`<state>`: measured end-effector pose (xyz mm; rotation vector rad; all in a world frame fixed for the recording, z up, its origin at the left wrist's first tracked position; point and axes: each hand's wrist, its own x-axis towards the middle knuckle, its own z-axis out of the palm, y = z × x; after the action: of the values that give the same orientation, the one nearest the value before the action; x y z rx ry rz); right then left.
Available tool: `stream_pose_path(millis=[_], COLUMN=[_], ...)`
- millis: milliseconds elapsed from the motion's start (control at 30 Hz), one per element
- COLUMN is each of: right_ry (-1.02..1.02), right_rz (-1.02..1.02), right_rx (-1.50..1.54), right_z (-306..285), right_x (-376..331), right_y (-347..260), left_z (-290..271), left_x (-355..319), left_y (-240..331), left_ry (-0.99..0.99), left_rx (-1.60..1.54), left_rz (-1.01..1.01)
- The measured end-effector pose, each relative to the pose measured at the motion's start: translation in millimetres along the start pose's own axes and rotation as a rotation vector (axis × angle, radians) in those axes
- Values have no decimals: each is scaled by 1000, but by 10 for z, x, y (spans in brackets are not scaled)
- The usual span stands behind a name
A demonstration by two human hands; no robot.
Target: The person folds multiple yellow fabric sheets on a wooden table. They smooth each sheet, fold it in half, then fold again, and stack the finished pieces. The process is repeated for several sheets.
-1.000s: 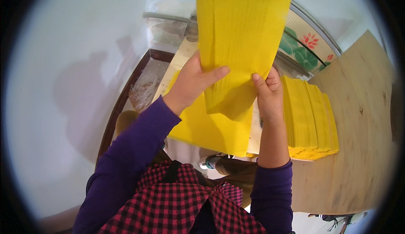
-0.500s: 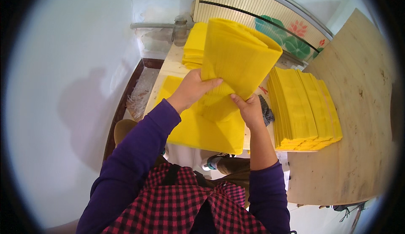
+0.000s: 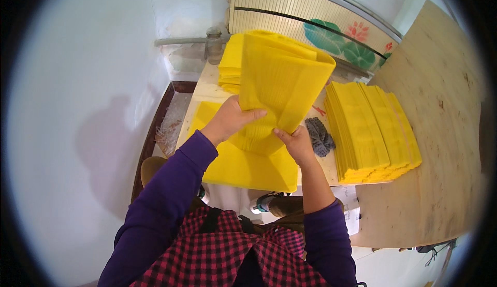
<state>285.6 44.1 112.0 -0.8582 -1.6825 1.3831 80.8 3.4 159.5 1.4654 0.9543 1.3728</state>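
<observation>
Now, step: squaring the yellow sheet bundle [image 3: 282, 87] above the tabletop [image 3: 209, 87]
Left hand [image 3: 230, 119]: clamped on bundle's left edge; keep firm
Right hand [image 3: 295, 143]: pinching lower corner; steady, edges aligned

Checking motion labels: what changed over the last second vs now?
The folded yellow sheets came down from raised, near-upright in front of the camera to lower and tilted right over the table. Left hand and right hand kept their grip at its lower end. The yellow stack, grey cloth and flat sheet stayed put.
</observation>
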Motion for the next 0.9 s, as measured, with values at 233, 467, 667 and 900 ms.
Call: stream_pose_path(millis=[233,467,667,900], right_ry=[-129,-203,-197,201], right_rz=[12,76,318,226], right_rx=[7,-50,152,313], right_z=[-152,-267,-604,-987], right_x=[-44,-497,-1115,-1701], right_y=[-586,-501,-52,115], left_z=[5,188,316,1027], left_x=[87,-39,95,478], left_y=[366,248,136,19], left_ry=[16,181,175,131], left_rx=[-575,-751,-814,-837], left_rz=[29,-143,-134,-202])
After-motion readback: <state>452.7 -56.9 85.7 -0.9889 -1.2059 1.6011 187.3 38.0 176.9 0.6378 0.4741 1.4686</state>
